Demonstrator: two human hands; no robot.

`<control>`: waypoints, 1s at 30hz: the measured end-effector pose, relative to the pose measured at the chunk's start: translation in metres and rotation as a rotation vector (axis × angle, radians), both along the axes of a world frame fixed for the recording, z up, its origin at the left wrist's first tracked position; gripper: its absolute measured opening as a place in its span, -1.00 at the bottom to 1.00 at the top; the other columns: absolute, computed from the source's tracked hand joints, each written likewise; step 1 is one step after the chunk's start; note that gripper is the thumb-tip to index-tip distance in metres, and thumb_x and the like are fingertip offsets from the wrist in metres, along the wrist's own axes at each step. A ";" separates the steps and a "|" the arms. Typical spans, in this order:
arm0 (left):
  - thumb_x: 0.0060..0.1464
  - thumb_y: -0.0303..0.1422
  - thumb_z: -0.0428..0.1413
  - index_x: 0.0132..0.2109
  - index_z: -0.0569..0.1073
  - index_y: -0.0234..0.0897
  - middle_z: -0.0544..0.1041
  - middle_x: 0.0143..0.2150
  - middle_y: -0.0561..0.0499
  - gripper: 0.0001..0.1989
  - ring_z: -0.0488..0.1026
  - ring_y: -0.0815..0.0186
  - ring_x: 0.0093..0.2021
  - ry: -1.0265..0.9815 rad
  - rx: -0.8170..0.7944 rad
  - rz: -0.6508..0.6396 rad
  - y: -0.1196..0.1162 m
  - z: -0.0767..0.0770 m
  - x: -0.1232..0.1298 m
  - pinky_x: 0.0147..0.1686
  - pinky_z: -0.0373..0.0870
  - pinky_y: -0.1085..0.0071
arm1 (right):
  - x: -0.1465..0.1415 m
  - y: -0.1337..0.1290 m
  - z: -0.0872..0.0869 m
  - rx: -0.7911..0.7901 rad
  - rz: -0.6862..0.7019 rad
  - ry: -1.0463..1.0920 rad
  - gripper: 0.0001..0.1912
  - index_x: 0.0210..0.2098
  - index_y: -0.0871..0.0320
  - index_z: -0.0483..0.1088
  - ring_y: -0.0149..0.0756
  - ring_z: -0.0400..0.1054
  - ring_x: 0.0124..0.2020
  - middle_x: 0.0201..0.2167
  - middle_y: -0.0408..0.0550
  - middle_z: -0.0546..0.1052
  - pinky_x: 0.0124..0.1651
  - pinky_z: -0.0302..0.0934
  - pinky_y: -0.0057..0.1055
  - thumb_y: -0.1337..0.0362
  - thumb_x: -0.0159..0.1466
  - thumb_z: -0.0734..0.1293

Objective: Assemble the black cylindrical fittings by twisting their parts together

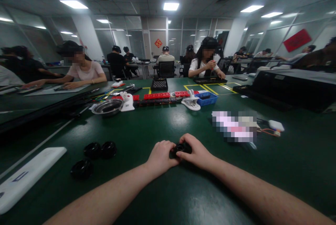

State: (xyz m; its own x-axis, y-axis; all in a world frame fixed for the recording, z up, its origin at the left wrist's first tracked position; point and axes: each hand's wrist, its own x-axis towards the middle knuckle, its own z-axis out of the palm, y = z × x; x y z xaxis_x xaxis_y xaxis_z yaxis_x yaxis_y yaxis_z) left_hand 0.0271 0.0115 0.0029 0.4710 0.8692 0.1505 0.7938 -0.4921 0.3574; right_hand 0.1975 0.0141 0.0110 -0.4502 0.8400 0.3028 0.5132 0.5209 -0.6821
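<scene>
Between my two hands, just above or on the green table point(147, 190), is a black round part point(181, 147) with a hollow middle. My left hand point(162, 155) closes on its left side, fingers bent and partly hidden behind it. Thumb and fingers of my right hand point(195, 151) grip its right side. To the left lie three similar glossy black ring-shaped parts: one part point(91, 150) touches or nearly touches a second part point(108, 149), and a third part point(82, 169) sits nearer to me.
Farther back stand a metal bowl point(107, 107), white clamps point(191, 100), red blocks point(157, 95) in a row and a blue bin point(207, 98). A long white object point(31, 176) lies at left. Wires and a white box point(276, 125) are at right. Several people sit at tables beyond.
</scene>
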 end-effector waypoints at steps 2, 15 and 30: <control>-0.15 -0.22 0.13 -0.37 0.37 -0.27 0.41 -0.38 0.04 -0.78 0.34 0.25 -0.32 -0.007 0.005 0.003 0.000 0.000 -0.001 -0.34 0.21 0.39 | 0.000 0.000 0.001 0.007 0.086 0.010 -0.79 -0.28 0.15 0.28 -0.22 0.25 -0.23 -0.31 -0.07 0.37 -0.14 0.15 -0.27 0.39 0.04 0.28; -0.10 -0.21 0.10 -0.35 0.38 -0.26 0.41 -0.38 0.03 -0.79 0.34 0.25 -0.32 0.018 0.010 -0.008 0.000 -0.001 -0.001 -0.34 0.21 0.39 | -0.002 0.001 -0.006 -0.009 -0.035 0.020 -0.68 -0.29 0.17 0.20 -0.26 0.24 -0.31 -0.35 -0.09 0.33 -0.24 0.18 -0.31 0.26 0.00 0.36; -0.09 -0.18 0.09 -0.34 0.40 -0.26 0.43 -0.36 0.02 -0.77 0.35 0.24 -0.30 0.001 0.006 -0.013 0.000 0.000 -0.001 -0.31 0.23 0.38 | -0.001 0.000 -0.001 0.003 -0.013 0.022 -0.79 -0.34 0.16 0.23 -0.28 0.23 -0.34 -0.39 -0.10 0.32 -0.26 0.17 -0.34 0.27 0.04 0.31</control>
